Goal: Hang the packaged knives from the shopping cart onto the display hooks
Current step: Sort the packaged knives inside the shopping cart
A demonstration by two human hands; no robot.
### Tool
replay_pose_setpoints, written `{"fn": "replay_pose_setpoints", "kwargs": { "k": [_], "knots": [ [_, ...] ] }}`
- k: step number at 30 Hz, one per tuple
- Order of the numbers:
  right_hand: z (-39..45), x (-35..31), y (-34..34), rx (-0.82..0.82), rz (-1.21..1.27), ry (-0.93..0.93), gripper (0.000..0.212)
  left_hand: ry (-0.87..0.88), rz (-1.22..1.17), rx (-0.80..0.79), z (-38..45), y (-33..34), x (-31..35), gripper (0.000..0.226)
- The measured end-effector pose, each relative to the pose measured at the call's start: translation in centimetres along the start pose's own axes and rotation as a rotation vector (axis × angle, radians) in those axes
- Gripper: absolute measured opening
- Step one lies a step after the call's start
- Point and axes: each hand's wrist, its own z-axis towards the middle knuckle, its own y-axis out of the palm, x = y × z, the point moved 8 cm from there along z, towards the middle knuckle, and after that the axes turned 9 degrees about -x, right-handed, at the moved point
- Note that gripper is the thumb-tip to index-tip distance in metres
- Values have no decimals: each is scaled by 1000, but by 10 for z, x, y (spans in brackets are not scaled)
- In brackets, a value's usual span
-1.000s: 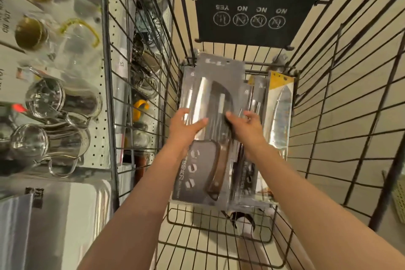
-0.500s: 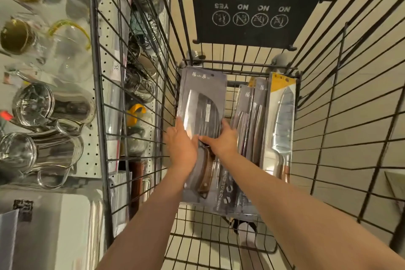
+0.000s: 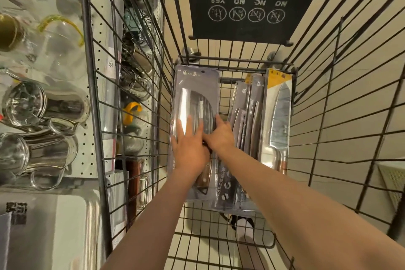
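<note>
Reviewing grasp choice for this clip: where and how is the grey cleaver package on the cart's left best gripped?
Probably by its long side edges, from above. The cleaver package lies flat and wide, with the left hand spread on its face and the right hand at its right edge.

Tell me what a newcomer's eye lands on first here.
Two bare arms reach down into the wire cart, the left hand flat on a grey cleaver pack, the right hand at its edge. A yellow-topped knife pack stands at the cart's right, and shiny steel jugs line the shelf to the left.
</note>
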Motion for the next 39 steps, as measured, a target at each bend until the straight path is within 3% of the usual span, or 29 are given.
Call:
{"fn": "replay_pose_setpoints", "kwargs": {
  "k": [5,10,16,18,20,23,25,29,36,39],
  "knots": [
    [-10,-1,-12,10,-60,-112,61,48,-44,-43,-2,4,-6,76],
    [-21,12,-52,365,-267,-174,62,32,0,-88,-4,5,-4,90],
    [-5,37,-38,274,-579,-46,80,-16,79,-93,-5,6,5,87],
    [-4,38,-33,251,-647,-50,81,48,95,-55,-4,6,14,80],
    [-4,37,-32,236,-604,-59,81,206,83,-53,-5,8,35,75],
    [-3,42,-37,283,-435,-96,77,359,-40,-193,-8,21,61,68],
    [-4,48,-44,326,-317,-110,77,300,-161,-267,-2,28,66,61],
    [-5,50,-50,304,-168,-111,78,163,-286,-236,13,30,76,75],
    [-3,50,-57,364,-191,-105,82,69,-437,-270,22,28,77,55],
    [-5,51,-59,371,-176,-106,84,19,-428,-342,25,38,78,64]
  ]
}}
